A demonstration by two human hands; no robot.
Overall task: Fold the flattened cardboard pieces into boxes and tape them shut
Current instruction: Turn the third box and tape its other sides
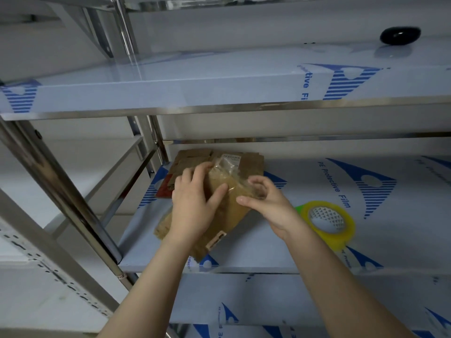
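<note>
Covering cardboard stack (227, 215), left fingers (200, 170) flat; right fingers (262, 182) grip its edge.

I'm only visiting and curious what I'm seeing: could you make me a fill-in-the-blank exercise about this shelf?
The tape roll is coloured ____.
It lies to the ____ of the right hand, which pinches the plastic wrap.
The left hand rests on the cardboard pieces, one shelf ____ the black object.
Missing: yellow; right; below.
</note>
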